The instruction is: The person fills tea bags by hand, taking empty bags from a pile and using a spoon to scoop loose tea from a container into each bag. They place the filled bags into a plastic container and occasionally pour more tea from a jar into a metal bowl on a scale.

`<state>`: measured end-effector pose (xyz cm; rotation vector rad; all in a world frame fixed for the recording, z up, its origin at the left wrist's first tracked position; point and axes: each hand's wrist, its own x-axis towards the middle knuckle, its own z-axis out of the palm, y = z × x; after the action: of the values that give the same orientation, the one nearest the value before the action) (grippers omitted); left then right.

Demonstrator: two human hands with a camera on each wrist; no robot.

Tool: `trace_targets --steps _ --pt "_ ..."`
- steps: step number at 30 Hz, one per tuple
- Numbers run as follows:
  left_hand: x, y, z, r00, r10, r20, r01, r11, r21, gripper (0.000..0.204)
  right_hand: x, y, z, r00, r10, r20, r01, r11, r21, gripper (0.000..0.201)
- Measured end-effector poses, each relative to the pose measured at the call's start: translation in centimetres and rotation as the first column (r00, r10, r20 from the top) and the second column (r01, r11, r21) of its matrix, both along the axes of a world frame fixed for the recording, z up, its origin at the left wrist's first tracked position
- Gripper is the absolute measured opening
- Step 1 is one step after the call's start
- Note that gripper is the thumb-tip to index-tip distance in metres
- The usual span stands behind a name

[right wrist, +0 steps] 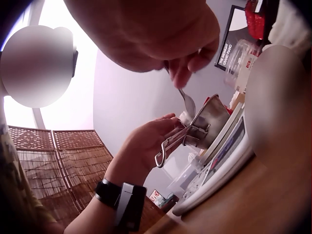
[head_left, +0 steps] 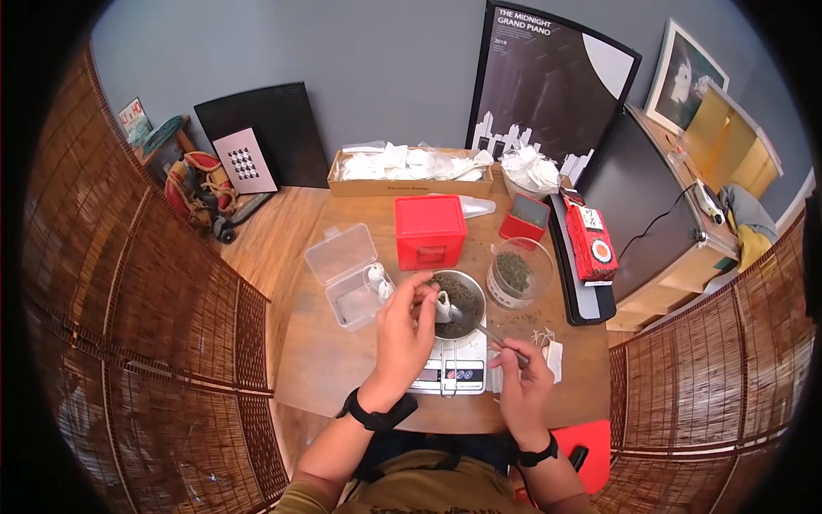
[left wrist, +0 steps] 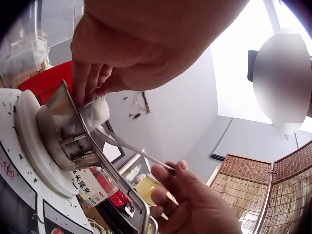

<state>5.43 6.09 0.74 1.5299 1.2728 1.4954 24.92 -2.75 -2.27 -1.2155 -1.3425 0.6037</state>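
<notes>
My left hand (head_left: 404,332) pinches a small white tea bag (head_left: 443,307) over the metal cup (left wrist: 53,127). The cup holds dark, dried tea leaves (head_left: 462,289) and stands on a white kitchen scale (head_left: 473,384), its wire handle toward me. My right hand (head_left: 524,390) holds a metal spoon (right wrist: 189,103) by its handle, the bowl end right at the tea bag's mouth. In the left wrist view, the bag (left wrist: 96,113) hangs just inside the cup's rim. How much leaf the spoon carries is hidden.
Left of the cup, an open clear plastic box (head_left: 349,301) contains filled white bags. A red tin (head_left: 428,231) stands behind, and a clear tub (head_left: 518,274) of leaves at the right. Beyond are a cardboard tray (head_left: 411,187) of white bags and a red packet (head_left: 589,240).
</notes>
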Motion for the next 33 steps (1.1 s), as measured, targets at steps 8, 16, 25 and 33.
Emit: trace_targets --steps 8,16,25,33 --pt "-0.4 -0.1 0.2 0.999 -0.044 0.029 0.044 0.999 -0.001 0.027 -0.6 1.0 0.2 0.967 -0.027 -0.253 0.017 0.999 -0.04 0.019" --pt "-1.0 -0.5 2.4 0.996 -0.011 0.094 0.005 0.998 0.059 0.027 0.4 3.2 1.2 0.942 0.042 -0.333 -0.091 0.987 -0.132 0.02" --pt "-1.3 -0.6 3.0 0.997 -0.013 0.076 0.009 0.998 0.065 0.028 -0.6 5.0 -1.1 0.908 0.065 -0.414 -0.168 0.961 -0.219 0.023" --pt "-1.2 -0.7 2.6 0.997 -0.015 0.075 0.012 0.999 0.036 0.028 -0.9 3.4 -1.5 0.961 0.025 -0.275 -0.079 0.98 -0.184 0.018"
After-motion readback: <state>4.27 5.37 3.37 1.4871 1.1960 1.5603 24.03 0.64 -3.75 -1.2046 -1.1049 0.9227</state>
